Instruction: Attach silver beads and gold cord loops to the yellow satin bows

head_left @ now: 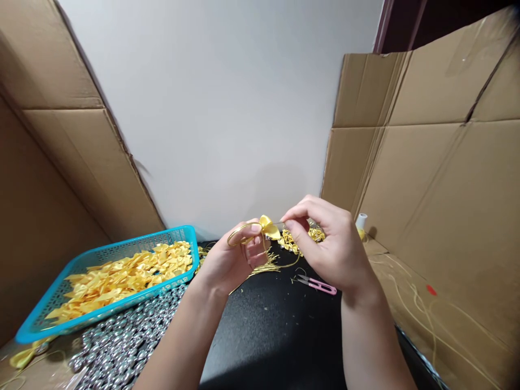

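Observation:
My left hand [239,252] is closed, pinching a yellow satin ribbon bow [268,226] between thumb and finger, with a loop of gold cord [233,236] beside the thumb. My right hand [325,244] pinches a thin needle [279,223], whose visible length reaches from its fingertips to the bow. Thread hangs in a curve below the two hands. Behind the hands lie several finished-looking yellow bows with beads [289,242] and a bundle of cut gold cords [266,265]. Pink thread snips [319,285] rest on the black table [272,330] under my right hand.
A blue plastic basket [52,290] at left holds many yellow ribbon pieces [134,276]. Silver beads [125,330] spread in front of it. A white thread spool [361,221] stands at right. Loose threads [418,303] lie on cardboard. Cardboard panels [442,206] flank both sides.

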{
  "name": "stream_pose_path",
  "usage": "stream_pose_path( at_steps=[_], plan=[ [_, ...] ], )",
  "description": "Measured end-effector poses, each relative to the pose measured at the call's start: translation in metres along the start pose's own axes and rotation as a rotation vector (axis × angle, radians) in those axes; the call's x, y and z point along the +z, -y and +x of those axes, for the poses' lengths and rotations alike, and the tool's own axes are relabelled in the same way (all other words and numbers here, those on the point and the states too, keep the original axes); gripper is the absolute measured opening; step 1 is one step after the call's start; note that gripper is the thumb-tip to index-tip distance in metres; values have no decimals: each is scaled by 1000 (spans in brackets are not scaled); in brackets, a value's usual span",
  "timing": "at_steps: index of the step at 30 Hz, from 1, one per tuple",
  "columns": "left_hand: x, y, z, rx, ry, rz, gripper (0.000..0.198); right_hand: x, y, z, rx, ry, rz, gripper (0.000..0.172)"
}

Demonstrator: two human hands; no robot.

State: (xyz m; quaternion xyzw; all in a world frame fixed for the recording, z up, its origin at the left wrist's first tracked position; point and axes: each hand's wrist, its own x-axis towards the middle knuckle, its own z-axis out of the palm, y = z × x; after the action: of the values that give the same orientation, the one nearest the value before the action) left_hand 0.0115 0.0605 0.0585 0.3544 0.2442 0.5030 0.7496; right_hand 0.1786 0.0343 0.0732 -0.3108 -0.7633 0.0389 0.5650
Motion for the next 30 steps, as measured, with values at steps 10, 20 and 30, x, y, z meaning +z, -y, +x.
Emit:
stream_pose_path(
  at_steps=[10,20,30],
  plan=[
    [3,-1,0,-9,-6,2,22,2,1,-1,-10,5,-4,16],
    [1,1,1,-25,20,-2,18,2,0,0,-55,27,-53,17],
    [1,2,2,-17,91,19,18,3,-2,0,-86,27,-81,17]
  ],
)
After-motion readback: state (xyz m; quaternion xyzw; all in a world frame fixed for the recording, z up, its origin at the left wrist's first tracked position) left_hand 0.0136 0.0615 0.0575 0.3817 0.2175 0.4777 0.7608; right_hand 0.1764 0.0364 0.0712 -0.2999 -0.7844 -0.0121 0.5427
